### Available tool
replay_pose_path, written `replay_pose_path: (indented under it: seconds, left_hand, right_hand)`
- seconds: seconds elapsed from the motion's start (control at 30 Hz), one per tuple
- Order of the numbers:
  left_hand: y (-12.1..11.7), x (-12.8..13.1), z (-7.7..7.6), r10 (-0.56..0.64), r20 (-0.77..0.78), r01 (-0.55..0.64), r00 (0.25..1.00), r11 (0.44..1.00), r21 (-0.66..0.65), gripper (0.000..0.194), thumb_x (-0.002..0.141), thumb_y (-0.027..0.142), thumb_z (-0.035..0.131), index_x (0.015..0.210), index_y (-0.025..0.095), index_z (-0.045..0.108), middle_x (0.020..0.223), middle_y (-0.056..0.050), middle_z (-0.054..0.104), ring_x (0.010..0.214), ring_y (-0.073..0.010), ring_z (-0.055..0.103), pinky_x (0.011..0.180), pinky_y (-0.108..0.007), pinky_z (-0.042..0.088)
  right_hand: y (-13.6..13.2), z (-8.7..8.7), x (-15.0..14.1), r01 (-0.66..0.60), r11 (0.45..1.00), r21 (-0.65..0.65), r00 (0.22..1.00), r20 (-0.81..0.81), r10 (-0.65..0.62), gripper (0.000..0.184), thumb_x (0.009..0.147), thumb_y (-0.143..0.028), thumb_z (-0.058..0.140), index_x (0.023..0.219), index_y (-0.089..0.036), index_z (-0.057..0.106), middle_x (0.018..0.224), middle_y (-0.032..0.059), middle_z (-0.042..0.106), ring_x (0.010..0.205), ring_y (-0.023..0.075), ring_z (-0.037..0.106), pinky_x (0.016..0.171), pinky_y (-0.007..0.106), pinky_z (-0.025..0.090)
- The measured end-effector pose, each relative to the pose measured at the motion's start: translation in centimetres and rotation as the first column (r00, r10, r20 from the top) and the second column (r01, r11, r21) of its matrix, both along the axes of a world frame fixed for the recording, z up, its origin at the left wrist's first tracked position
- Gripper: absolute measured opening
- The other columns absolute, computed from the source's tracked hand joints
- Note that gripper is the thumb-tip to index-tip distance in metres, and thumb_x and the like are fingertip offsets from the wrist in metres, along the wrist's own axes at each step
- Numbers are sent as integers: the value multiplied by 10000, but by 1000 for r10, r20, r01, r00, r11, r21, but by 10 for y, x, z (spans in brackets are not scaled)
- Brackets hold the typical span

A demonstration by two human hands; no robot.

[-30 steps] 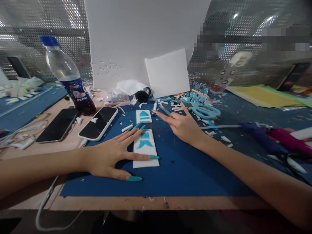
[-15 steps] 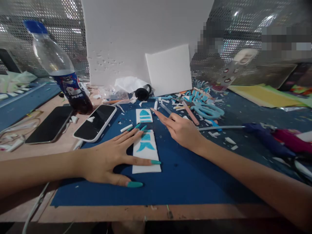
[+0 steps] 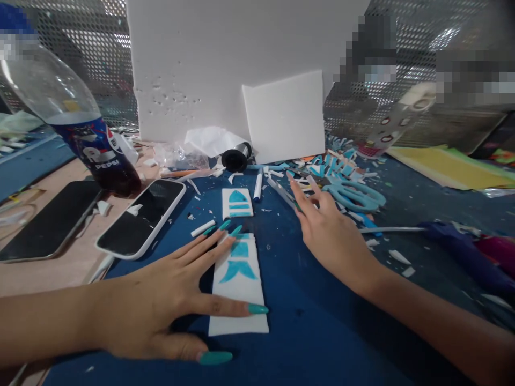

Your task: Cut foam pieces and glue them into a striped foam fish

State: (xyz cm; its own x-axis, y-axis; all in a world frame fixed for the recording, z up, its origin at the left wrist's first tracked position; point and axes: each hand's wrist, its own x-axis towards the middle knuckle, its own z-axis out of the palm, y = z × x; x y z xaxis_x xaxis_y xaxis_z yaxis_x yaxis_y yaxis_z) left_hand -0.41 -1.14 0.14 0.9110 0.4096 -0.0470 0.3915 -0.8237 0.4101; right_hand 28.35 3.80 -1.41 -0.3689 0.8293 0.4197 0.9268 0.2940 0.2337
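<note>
My left hand [image 3: 161, 305] lies flat with fingers spread across a long white foam strip [image 3: 237, 316], which bears blue tail shapes. Just beyond its fingertips is a small white foam piece [image 3: 247, 209] with a blue fish-head shape and stripes. A short white roll [image 3: 203, 229] lies beside those fingertips. My right hand [image 3: 332, 236] is further right, index and middle fingers stretched out and apart. Next to its thumb lies a thin greyish stick-like tool [image 3: 280, 192]; whether they touch I cannot tell. Pale blue scissors [image 3: 356, 195] are just beyond this hand.
On the left are a Pepsi bottle [image 3: 86, 142], a dark phone [image 3: 52, 220] and a white-cased phone [image 3: 140, 220]. A black-ended spool [image 3: 236, 156] and foam scraps [image 3: 333, 161] lie at the back before a white board [image 3: 225, 64]. A blue-purple handled tool [image 3: 454, 249] is right.
My right hand has moved right, away from the small foam piece, to the greyish tool and scissors, and its fingers have spread. My left hand stays on the strip. The view has shifted closer.
</note>
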Motion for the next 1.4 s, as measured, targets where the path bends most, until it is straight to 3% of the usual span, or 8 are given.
replay_pose_path:
  seconds: [0.13,0.4,0.53,0.67,0.9,1.07,1.27,1.4]
  left_hand:
    - [1,1,2,0,-34,-1,999,1000,-31,588,876,490,527,1401,476,263,1519,42,-221,1365,-471,36,1023,-691,197]
    - [0,-2,-3,5,34,-4,999,1000,-15,576,871,438,561,1390,459,314,1534,50,-176,1379,-451,22,1056,-671,129]
    - [-2,-1,-4,28,19,-28,999,1000,-13,563,880,466,534,1389,481,294,1532,66,-191,1376,-462,40,1054,-677,145]
    - [-2,-1,-4,28,-11,-28,1000,1000,4,565,897,470,502,1405,478,255,1528,53,-214,1376,-467,24,1045,-685,161]
    - [0,-1,-1,-2,-20,1,1000,1000,-26,576,896,453,511,1409,470,250,1526,38,-202,1364,-480,22,1026,-703,162]
    - [1,-1,-3,9,7,-9,1000,1000,-19,575,891,441,526,1404,469,268,1533,50,-173,1367,-472,63,1045,-682,166]
    - [2,0,-3,-2,-5,2,1000,1000,3,559,892,453,512,1403,456,286,1531,46,-194,1370,-474,28,1043,-687,168]
    - [1,-1,-2,0,-8,0,1000,1000,3,563,889,462,512,1402,465,279,1533,46,-188,1372,-471,25,1042,-694,152]
  right_hand:
    - [1,2,0,15,1000,26,999,28,-16,488,920,-192,371,1395,-82,392,1051,241,567,817,271,633,541,319,519]
    - [-2,1,-5,-51,999,9,995,-81,51,509,919,-223,375,1412,-96,355,1106,242,536,790,265,624,611,378,525]
    - [-1,-2,-3,-124,989,-77,965,-243,102,524,920,-207,392,1431,-115,323,998,180,589,839,260,632,694,383,530]
    - [2,-3,0,-205,977,-62,917,-361,170,538,915,-186,399,1444,-161,305,864,101,622,871,241,639,782,399,521]
    - [5,-1,1,-260,963,-75,841,-508,187,582,911,-186,428,1467,-247,267,706,-1,608,448,124,544,700,412,554]
    - [4,-3,2,-290,957,-11,827,-506,245,508,919,-201,437,1410,-319,383,763,16,638,530,142,574,744,466,549]
    - [-4,-1,-3,-343,936,84,676,-669,308,408,913,-156,470,1268,-341,555,829,4,620,497,76,568,520,284,579]
    - [-6,-2,-5,-357,926,120,652,-678,340,387,904,-126,480,1213,-324,604,862,1,626,503,62,574,493,242,568]
